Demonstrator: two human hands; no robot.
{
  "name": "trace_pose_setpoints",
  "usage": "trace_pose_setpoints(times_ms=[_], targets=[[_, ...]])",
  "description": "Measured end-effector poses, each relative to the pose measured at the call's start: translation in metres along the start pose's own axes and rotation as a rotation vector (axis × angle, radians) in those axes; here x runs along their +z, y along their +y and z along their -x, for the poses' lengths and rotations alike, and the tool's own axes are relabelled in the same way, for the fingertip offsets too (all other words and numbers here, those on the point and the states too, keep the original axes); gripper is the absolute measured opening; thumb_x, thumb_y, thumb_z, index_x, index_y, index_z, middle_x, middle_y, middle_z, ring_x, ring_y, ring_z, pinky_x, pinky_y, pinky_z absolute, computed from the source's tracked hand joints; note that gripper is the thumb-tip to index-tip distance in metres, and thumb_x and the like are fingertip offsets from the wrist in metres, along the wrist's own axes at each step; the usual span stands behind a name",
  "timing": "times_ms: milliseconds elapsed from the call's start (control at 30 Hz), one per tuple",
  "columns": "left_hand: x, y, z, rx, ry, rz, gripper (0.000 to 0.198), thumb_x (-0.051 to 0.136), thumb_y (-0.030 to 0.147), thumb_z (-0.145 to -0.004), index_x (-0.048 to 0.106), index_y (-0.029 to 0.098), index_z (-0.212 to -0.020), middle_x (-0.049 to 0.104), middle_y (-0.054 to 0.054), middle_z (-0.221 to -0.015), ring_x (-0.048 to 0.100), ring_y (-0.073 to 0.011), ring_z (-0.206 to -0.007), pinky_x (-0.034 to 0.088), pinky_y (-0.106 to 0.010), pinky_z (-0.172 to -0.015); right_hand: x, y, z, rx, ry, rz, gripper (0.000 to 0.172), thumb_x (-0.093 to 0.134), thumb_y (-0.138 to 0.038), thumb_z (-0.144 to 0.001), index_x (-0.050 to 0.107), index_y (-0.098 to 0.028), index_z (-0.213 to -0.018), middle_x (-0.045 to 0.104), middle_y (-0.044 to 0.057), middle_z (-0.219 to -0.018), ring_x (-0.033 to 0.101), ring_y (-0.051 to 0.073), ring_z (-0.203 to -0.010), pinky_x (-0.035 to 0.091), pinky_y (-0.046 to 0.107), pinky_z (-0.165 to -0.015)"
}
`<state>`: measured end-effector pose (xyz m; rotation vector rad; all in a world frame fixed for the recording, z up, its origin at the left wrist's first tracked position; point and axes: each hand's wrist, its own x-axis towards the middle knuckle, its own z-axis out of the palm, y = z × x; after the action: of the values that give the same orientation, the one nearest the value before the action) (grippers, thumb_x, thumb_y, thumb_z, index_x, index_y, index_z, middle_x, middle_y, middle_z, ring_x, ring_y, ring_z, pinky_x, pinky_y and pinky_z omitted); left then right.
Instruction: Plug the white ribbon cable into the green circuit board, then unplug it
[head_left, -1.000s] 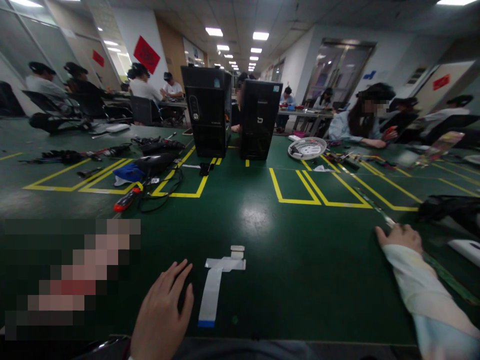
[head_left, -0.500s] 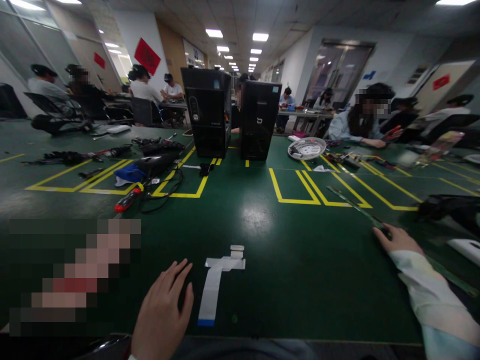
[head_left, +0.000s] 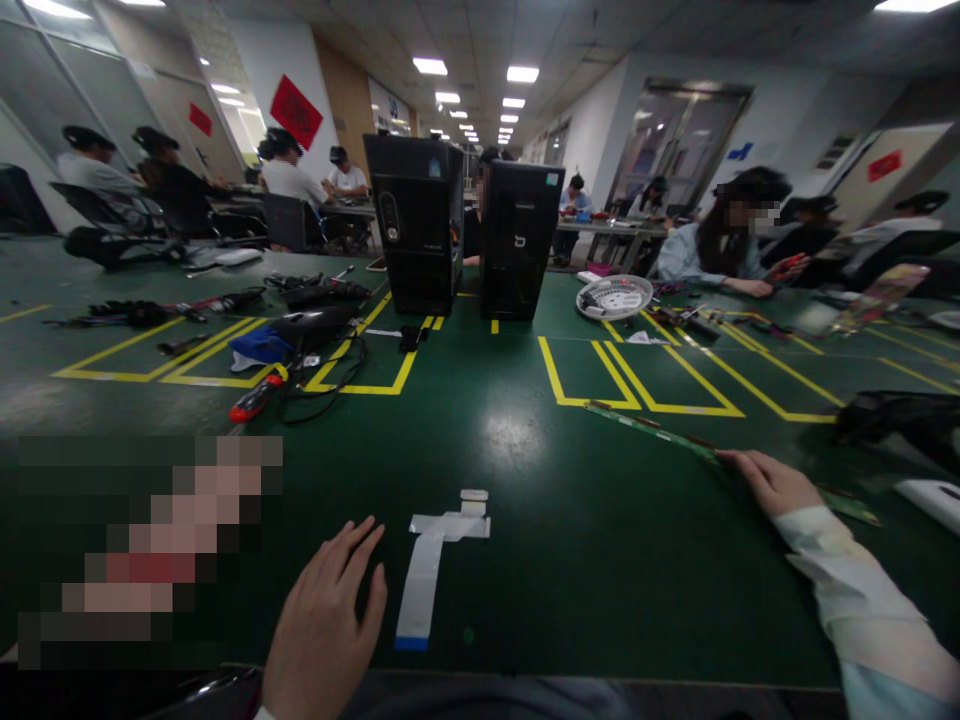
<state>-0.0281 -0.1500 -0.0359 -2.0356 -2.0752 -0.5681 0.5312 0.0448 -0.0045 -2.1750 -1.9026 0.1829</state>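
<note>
Across the green table (head_left: 600, 570), swinging the long green strip (head_left: 646, 427) leftward since a second ago, nearer the middle; right hand (head_left: 772, 482) laid over it, pinching or merely pressing unclear. Keeping left hand (head_left: 322, 620) flat, fingers spread, beside white ribbon cable (head_left: 427, 575).

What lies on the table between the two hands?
Head view: a white ribbon cable lies beside the left hand; from there to the right hand, bare green table.

a long, thin green strip (head_left: 649, 425) lay flat and slanted on the right of the dark green table (head_left: 570, 560), and a white flat cable (head_left: 427, 575), blue-tipped, lay near its front edge.
</note>
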Motion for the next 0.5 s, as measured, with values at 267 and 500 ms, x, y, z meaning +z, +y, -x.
trace_pose_setpoints(times_ms=[267,500], targets=[[-0.001,0.002,-0.002,-0.004,0.002,0.008,0.045,0.035,0.036,-0.091,0.057,0.014,-0.123,0.057,-0.012,-0.13,0.05,-0.0282,-0.122,0.043,-0.047,-0.099,0.012,-0.001,0.008,0.451,0.297,0.132,0.064,0.028,-0.052,-0.09,0.047,-0.01,-0.134,0.034,0.025,-0.14,0.032,0.041,-0.128,0.032,0.054,-0.099],[0.001,-0.001,0.0,-0.023,-0.028,0.018,0.046,0.037,0.037,-0.09,0.056,0.015,-0.125,0.055,-0.011,-0.132,0.048,-0.0287,-0.124,0.042,-0.047,-0.1,0.018,0.03,0.01,0.758,0.202,0.224,0.076,0.018,-0.062,-0.088,0.039,-0.011,-0.14,0.038,0.028,-0.135,0.038,0.043,-0.124,0.029,0.054,-0.098]])
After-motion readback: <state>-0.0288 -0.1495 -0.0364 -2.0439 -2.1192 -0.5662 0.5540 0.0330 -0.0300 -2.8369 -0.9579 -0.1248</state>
